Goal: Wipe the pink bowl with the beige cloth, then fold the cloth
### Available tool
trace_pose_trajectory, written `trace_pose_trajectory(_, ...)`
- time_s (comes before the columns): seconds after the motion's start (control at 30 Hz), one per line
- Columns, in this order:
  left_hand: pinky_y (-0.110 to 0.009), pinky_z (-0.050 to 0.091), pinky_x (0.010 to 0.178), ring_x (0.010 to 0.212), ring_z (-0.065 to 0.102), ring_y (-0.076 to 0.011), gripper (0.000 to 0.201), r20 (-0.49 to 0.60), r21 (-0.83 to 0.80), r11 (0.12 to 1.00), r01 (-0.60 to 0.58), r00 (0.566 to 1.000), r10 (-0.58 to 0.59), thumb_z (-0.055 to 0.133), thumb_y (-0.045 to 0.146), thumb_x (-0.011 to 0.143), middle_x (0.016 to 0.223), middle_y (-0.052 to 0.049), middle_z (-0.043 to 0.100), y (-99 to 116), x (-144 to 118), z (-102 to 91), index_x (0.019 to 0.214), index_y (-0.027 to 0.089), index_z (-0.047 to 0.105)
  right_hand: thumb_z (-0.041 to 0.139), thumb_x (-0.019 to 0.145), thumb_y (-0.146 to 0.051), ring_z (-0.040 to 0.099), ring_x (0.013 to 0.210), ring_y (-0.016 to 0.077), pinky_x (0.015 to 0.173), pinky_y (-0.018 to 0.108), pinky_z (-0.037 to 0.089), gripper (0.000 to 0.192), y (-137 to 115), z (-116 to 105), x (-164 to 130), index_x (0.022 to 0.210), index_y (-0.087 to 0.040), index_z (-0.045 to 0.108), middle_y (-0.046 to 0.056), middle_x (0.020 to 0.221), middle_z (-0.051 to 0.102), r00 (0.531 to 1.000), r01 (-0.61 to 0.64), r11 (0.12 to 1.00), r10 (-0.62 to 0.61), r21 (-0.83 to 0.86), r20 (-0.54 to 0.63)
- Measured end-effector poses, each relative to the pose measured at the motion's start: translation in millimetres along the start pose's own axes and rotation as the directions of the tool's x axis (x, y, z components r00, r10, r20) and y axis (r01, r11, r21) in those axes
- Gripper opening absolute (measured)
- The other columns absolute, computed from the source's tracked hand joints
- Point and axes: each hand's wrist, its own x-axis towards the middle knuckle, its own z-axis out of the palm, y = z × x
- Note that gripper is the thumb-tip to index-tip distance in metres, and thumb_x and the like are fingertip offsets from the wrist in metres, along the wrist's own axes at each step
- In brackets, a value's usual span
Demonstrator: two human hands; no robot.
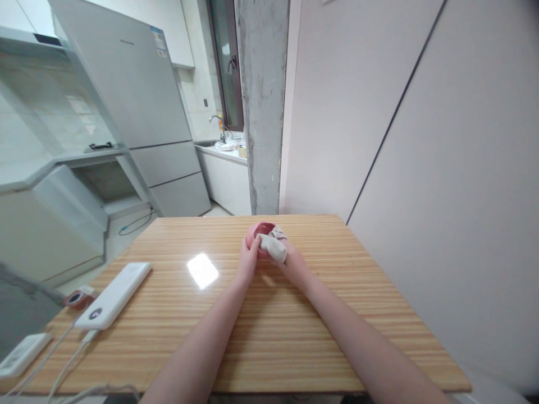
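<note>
Near the far edge of the wooden table, a small pink bowl-like container (253, 230) is tilted with its reddish inside partly showing. My left hand (249, 251) grips its near left side, the thumb at the rim. A light grey cloth (273, 247) lies bunched over the right part of the container. My right hand (290, 259) holds this cloth against it, the fingers mostly hidden behind the fabric.
On the table's (337, 314) left side lies a white power bank (115, 294) with cables plugged in. Beside it are a small reddish round object (76, 299) and a white power strip (23, 354). A wall panel (442, 168) rises along the right. Behind stand a fridge (126, 84) and a sink counter (227, 179).
</note>
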Motion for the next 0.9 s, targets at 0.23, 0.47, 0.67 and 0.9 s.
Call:
trace_pose_trajectory(0.23, -0.031, 0.050, 0.081, 0.096, 0.062, -0.0227, 0.042, 0.011, 0.096, 0.995, 0.026, 1.000, -0.027, 0.070, 0.042, 0.071, 0.099, -0.010, 0.068, -6, 4, -3.6, 0.102, 0.015, 0.063, 0.050, 0.084, -0.021, 0.045, 0.124, 0.0292, 0.104, 0.049, 0.032, 0.047, 13, -18, -2, 0.130, -0.019, 0.046, 0.013, 0.129, 0.055, 0.924, -0.159, 0.973, 0.088, -0.165, -0.373)
trace_pose_trajectory(0.47, -0.028, 0.052, 0.071, 0.089, 0.065, -0.0202, 0.043, 0.040, -0.093, 0.992, 0.086, 0.996, -0.082, 0.069, 0.040, 0.072, 0.103, -0.009, 0.068, 5, -2, 2.6, 0.107, 0.017, 0.060, 0.048, 0.079, -0.009, 0.047, 0.122, 0.0266, 0.102, 0.048, 0.032, 0.051, 11, -9, 2, 0.127, -0.025, 0.054, 0.008, 0.135, 0.052, 0.990, -0.140, 0.954, 0.126, -0.267, -0.069)
trace_pose_trajectory(0.67, -0.021, 0.047, 0.054, 0.059, 0.061, -0.0117, 0.047, -0.035, -0.188, 0.981, 0.047, 0.998, -0.054, 0.067, 0.041, 0.072, 0.076, -0.001, 0.066, 23, -7, 2.3, 0.111, 0.019, 0.054, 0.051, 0.079, -0.011, 0.042, 0.127, 0.0245, 0.105, 0.043, 0.037, 0.047, -4, 10, 0, 0.124, -0.025, 0.056, 0.010, 0.137, 0.044, 1.000, -0.011, 0.999, 0.010, -0.049, -0.013)
trace_pose_trajectory(0.9, -0.022, 0.050, 0.067, 0.072, 0.063, -0.0109, 0.062, 0.150, -0.215, 0.973, 0.085, 0.987, -0.053, 0.080, 0.027, 0.059, 0.090, -0.002, 0.066, 21, -11, 8.3, 0.112, 0.021, 0.049, 0.051, 0.078, -0.013, 0.047, 0.114, 0.0252, 0.102, 0.046, 0.036, 0.041, -9, 4, 0, 0.118, -0.021, 0.054, 0.011, 0.117, 0.055, 0.995, -0.028, 0.999, 0.023, -0.045, -0.092)
